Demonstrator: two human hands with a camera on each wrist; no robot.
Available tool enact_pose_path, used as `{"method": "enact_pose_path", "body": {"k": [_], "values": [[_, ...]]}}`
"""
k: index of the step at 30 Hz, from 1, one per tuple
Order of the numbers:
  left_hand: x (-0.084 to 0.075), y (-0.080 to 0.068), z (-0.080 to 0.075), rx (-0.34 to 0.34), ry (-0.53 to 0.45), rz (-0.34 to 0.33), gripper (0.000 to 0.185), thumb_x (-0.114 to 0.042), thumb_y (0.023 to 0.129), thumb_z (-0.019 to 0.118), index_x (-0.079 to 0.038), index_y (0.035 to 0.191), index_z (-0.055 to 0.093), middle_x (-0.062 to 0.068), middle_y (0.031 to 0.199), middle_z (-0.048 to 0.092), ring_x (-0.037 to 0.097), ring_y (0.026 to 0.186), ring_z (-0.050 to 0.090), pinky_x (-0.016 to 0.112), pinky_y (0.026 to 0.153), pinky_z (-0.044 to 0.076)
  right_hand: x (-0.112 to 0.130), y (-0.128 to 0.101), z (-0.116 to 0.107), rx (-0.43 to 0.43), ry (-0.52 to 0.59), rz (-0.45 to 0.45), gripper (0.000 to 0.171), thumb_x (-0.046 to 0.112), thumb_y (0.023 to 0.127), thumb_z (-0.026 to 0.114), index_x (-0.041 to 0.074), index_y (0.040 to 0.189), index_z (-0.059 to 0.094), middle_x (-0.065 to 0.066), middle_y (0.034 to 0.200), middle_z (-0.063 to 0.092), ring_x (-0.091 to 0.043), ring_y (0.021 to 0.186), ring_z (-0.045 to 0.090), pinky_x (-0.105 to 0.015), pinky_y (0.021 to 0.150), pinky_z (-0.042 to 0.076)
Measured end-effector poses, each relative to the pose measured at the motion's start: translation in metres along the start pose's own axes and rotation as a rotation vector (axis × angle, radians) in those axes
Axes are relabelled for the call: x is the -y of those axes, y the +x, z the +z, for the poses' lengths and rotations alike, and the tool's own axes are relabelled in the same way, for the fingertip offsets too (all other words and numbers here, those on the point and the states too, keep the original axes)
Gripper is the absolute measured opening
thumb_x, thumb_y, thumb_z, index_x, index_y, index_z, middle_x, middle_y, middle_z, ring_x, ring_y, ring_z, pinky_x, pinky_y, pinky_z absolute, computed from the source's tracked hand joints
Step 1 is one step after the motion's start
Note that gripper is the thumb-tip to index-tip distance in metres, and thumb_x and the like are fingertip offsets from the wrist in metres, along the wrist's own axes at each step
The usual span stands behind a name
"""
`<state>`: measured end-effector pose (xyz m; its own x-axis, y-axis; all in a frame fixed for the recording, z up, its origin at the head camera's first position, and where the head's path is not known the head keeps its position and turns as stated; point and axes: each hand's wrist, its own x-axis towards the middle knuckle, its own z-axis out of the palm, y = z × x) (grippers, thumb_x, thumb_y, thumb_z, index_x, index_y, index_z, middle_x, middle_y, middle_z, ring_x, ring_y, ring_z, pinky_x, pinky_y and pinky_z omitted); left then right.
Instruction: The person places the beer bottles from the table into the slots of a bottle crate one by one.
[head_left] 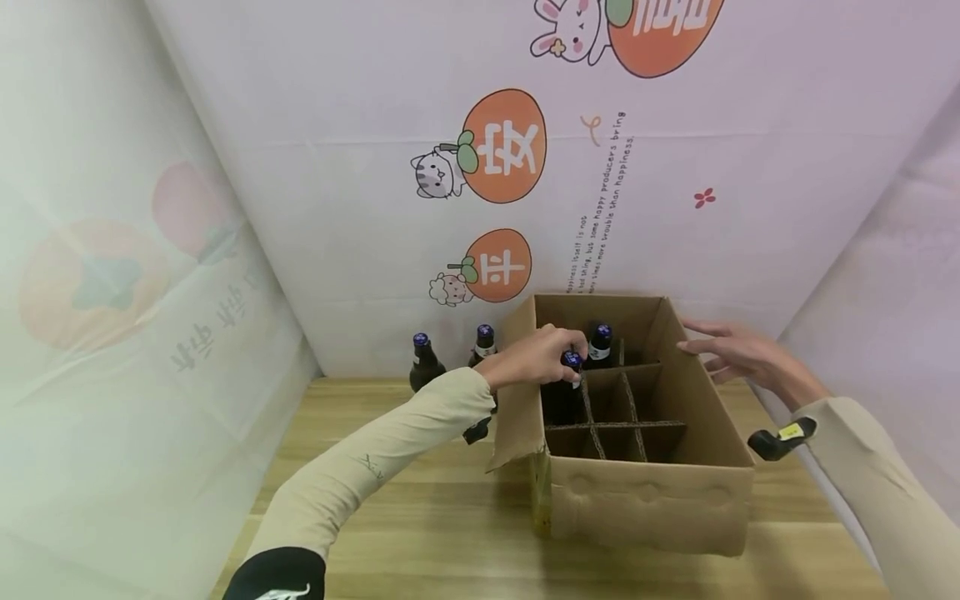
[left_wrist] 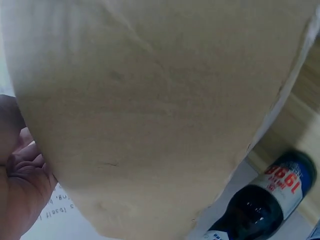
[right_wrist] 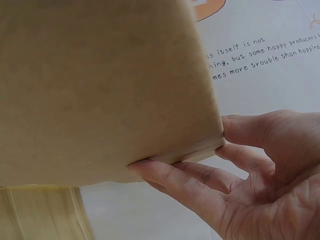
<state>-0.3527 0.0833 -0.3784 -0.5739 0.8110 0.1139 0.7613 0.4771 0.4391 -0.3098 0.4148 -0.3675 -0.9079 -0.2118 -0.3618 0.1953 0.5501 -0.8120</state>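
Note:
My left hand [head_left: 537, 356] reaches over the left wall of a cardboard box [head_left: 651, 500] and pinches a dark glass beer bottle [head_left: 572, 360] by its blue-capped top. This bottle stands in one of the divided cells, its body mostly hidden. Behind it in the box is another beer bottle [head_left: 600, 343] with a blue cap. My right hand [head_left: 742, 354], fingers extended, touches the outside of the box at its far right corner. In the right wrist view, its fingertips [right_wrist: 150, 167] rest against the cardboard edge.
Outside the box on the left stand more dark bottles, one near the wall [head_left: 425, 364] and one closer to the box [head_left: 484, 342]. A raised flap [head_left: 517, 408] leans between them and the box. Cardboard dividers [head_left: 626, 396] split the inside. Printed white cloth hangs around the wooden table [head_left: 390, 517].

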Motion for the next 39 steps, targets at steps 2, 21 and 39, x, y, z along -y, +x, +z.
{"method": "enact_pose_path", "body": {"k": [2, 21, 39], "values": [[-0.002, 0.002, 0.001, 0.037, 0.044, 0.002, 0.028, -0.017, 0.086, 0.077, -0.01, 0.11, 0.065, 0.002, 0.11, 0.069, 0.008, 0.082, 0.056, 0.02, 0.077, 0.048, 0.0, 0.0, -0.001, -0.001, -0.013, -0.001, 0.081, 0.037, 0.1, 0.054, 0.014, 0.157, 0.001, -0.035, 0.153, 0.021, -0.054, 0.13, 0.045, -0.045, 0.093, 0.055], [-0.014, 0.009, 0.012, 0.293, 0.292, 0.011, 0.017, 0.0, 0.089, 0.066, -0.011, 0.101, 0.071, -0.002, 0.113, 0.069, 0.009, 0.094, 0.064, 0.019, 0.074, 0.051, 0.001, 0.0, -0.002, -0.014, -0.026, 0.0, 0.081, 0.038, 0.1, 0.054, 0.016, 0.157, 0.001, -0.034, 0.154, 0.022, -0.055, 0.131, 0.042, -0.047, 0.095, 0.054], [0.005, -0.003, 0.017, -0.111, -0.212, 0.145, 0.019, -0.02, 0.097, 0.063, -0.017, 0.115, 0.066, -0.005, 0.119, 0.068, 0.009, 0.113, 0.062, 0.027, 0.1, 0.051, -0.002, 0.0, -0.001, 0.0, -0.025, 0.002, 0.082, 0.039, 0.1, 0.054, 0.017, 0.157, 0.001, -0.033, 0.155, 0.019, -0.056, 0.131, 0.041, -0.048, 0.096, 0.053]]}}
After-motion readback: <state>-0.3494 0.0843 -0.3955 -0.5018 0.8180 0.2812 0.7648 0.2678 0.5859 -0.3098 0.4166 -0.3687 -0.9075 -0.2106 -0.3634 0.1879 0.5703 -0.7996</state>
